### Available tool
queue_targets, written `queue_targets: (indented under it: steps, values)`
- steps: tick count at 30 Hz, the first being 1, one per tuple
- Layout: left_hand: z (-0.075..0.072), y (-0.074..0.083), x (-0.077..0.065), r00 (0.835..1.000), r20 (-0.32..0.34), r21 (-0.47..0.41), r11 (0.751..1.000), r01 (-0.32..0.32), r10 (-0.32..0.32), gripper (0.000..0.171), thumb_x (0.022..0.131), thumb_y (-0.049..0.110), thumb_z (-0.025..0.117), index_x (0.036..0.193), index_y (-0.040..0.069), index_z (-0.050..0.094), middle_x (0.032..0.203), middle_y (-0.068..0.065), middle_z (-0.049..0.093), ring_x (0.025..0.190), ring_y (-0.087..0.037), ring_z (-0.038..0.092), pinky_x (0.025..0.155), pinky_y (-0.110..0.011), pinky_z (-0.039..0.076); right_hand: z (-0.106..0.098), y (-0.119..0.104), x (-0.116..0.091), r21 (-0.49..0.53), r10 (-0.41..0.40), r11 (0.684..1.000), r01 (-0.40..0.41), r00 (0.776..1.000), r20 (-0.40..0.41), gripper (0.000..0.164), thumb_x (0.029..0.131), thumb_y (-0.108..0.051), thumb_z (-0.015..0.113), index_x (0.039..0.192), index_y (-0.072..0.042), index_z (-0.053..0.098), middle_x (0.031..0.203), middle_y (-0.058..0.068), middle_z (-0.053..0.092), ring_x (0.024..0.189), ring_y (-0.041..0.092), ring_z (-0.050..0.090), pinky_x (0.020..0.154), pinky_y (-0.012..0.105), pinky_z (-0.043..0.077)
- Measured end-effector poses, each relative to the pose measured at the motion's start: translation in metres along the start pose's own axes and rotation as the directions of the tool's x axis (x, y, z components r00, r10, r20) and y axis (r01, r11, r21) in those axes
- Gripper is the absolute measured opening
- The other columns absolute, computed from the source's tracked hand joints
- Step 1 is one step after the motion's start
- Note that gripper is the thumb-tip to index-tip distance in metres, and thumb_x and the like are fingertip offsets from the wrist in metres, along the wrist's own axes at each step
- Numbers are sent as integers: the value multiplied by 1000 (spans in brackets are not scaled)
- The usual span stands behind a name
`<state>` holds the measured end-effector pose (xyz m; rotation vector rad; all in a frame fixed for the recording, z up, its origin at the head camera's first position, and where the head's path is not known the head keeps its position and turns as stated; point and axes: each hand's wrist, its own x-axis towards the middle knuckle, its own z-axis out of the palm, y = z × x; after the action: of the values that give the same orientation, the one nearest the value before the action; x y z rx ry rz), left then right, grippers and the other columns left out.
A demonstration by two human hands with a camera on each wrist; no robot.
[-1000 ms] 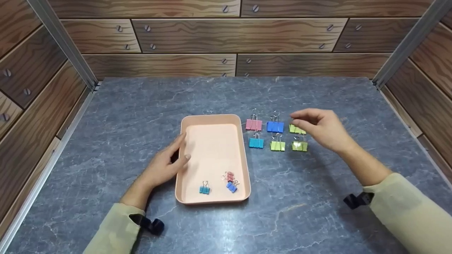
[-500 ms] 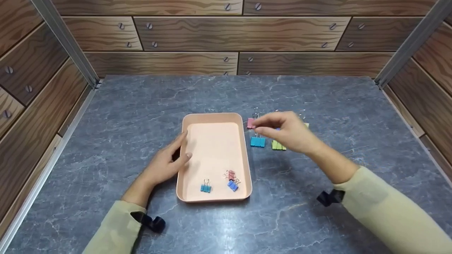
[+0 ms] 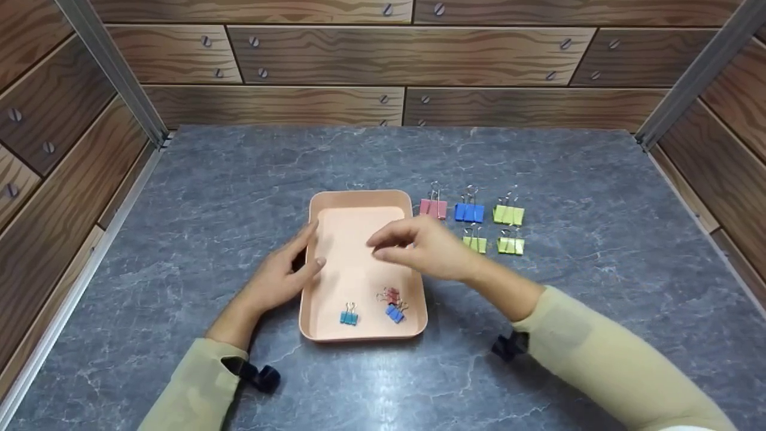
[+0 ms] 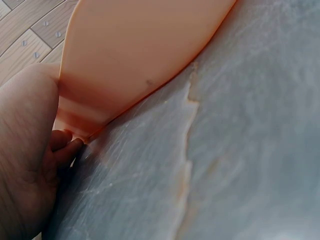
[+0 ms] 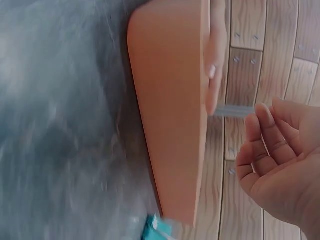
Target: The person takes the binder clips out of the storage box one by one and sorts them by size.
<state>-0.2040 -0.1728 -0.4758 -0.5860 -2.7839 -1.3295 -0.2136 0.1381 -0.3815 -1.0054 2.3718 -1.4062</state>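
My left hand (image 3: 281, 272) holds the left side of the peach tray (image 3: 362, 342), its thumb over the rim. In the left wrist view its fingertips (image 4: 72, 150) are at the tray's lower edge. My right hand (image 3: 428, 248) hovers over the tray's right side, fingers loosely bent, with nothing visible between them. Inside the tray's near end lie a small teal binder clip (image 3: 349, 318), a small red binder clip (image 3: 392, 295) and a small blue binder clip (image 3: 395, 313), the last two close together.
Right of the tray stand larger binder clips in two rows: a pink clip (image 3: 433, 209), a blue clip (image 3: 470, 212) and several green clips (image 3: 508, 215). A teal clip (image 5: 156, 230) shows in the right wrist view. Wood-patterned walls (image 3: 407, 57) enclose the marbled table (image 3: 251, 161).
My right hand has moved left from the far-right green clip, across the row of larger clips, to above the tray. The left hand stays at the tray's left side.
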Motion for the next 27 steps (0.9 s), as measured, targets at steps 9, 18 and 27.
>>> queue_targets:
  steps: [9, 18, 27]
  values:
    - [0, 1, 1, 1000, 5, 6, 1000, 19, -19, 74, 106, 40, 63, 169, 20, 31, 169, -16, 33, 155, -35, 33, 126, -53, 28, 31, 9, 12, 42, 15, 999, -19, 995, 94, 20, 98, -12, 77, 116, -4, 81, 106, 2, 80, 95, 12, 71, 88, 36, 60]
    - [-1, 2, -1, 1000, 4, 8, 1000, 7, -7, 75, 106, 41, 64, 169, 20, 31, 169, -15, 34, 154, -36, 35, 125, -54, 29, 43, 18, 16, 27, 27, 999, -33, 981, 190, 22, 97, -14, 80, 117, -4, 81, 104, -2, 80, 95, 9, 72, 92, 32, 58]
    - [0, 1, -1, 1000, -4, 6, 1000, -1, 1, 74, 106, 38, 64, 169, 18, 31, 169, -16, 33, 154, -36, 36, 125, -55, 29, 52, 24, 17, 50, 12, 998, -29, 954, 301, 21, 96, -10, 81, 115, -2, 81, 102, 1, 80, 94, 6, 72, 78, 22, 58]
